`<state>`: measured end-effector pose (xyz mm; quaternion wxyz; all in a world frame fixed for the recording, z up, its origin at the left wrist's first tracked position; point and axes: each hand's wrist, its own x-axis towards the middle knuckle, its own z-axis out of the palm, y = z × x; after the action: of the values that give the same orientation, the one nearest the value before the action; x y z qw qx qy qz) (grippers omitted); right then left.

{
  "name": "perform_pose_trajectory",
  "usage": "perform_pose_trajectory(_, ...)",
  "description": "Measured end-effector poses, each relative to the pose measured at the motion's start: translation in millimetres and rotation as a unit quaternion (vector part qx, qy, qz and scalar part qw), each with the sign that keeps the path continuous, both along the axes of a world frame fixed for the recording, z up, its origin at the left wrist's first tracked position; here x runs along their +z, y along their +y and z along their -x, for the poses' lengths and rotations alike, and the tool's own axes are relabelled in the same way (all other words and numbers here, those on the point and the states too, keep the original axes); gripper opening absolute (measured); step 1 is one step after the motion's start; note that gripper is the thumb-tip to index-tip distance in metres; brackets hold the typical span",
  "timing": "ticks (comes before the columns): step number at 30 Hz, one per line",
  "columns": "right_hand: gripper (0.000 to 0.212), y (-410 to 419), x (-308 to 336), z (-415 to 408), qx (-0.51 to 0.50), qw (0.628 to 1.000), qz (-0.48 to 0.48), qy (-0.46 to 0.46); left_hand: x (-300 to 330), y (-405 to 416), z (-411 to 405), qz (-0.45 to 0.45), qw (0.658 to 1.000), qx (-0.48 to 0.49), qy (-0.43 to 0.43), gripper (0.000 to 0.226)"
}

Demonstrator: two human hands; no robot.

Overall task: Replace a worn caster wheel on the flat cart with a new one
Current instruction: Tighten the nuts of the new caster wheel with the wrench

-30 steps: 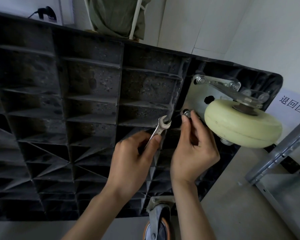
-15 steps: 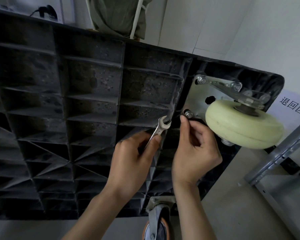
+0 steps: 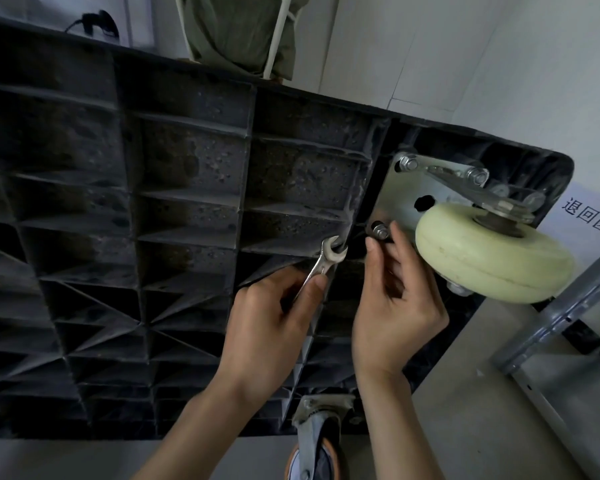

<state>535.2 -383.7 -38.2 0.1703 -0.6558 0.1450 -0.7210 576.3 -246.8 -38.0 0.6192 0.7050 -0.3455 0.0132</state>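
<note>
The flat cart (image 3: 187, 202) stands on edge, its black ribbed underside facing me. A cream caster wheel (image 3: 492, 261) on a metal mounting plate (image 3: 395, 199) sits at the cart's right corner. My right hand (image 3: 395, 317) reaches up to the plate's lower left corner, thumb and forefinger pinching the nut (image 3: 380, 231) there. My left hand (image 3: 271, 317) grips a small open-ended wrench (image 3: 331, 252), its jaw resting against a rib just left of the plate. Two more bolts show along the plate's top edge.
Another caster (image 3: 316, 445) with an orange-rimmed wheel hangs at the cart's bottom edge between my forearms. A grey metal rack rail (image 3: 568, 313) slants in at the right. A paper sign (image 3: 589, 216) lies behind the wheel. Green cloth on a white frame (image 3: 239, 29) stands behind the cart.
My right thumb and forefinger have shifted round the nut, leaving more of it in sight. The left hand and wrench have stayed put.
</note>
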Motion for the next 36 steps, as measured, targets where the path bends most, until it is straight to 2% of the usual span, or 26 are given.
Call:
perform_pose_trajectory(8,0.021,-2.6,0.0,-5.2,-0.011,1.000,0.003,-0.015,1.0,1.0,-0.8,0.005,1.000,-0.007,0.008,0.035)
perform_pose_trajectory(16,0.019,8.3,3.0,-12.5,-0.022,0.998,-0.044,-0.047,2.8,0.7,-3.2,0.026,0.999,-0.001,0.031,0.040)
perform_pose_trajectory(24,0.021,1.8,5.6,-5.9,-0.034,0.999,0.028,-0.013,6.5,4.4,-2.4,0.019,1.000,-0.001,0.024,0.039)
perform_pose_trajectory(30,0.018,4.1,4.4,-13.9,0.017,0.997,-0.036,-0.062,4.2,4.8,0.3,0.014,1.000,-0.003,0.019,0.035)
perform_pose_trajectory(36,0.019,12.1,4.8,-19.6,0.035,0.990,-0.102,-0.091,6.5,4.7,-2.0,0.019,1.000,0.005,0.023,0.040)
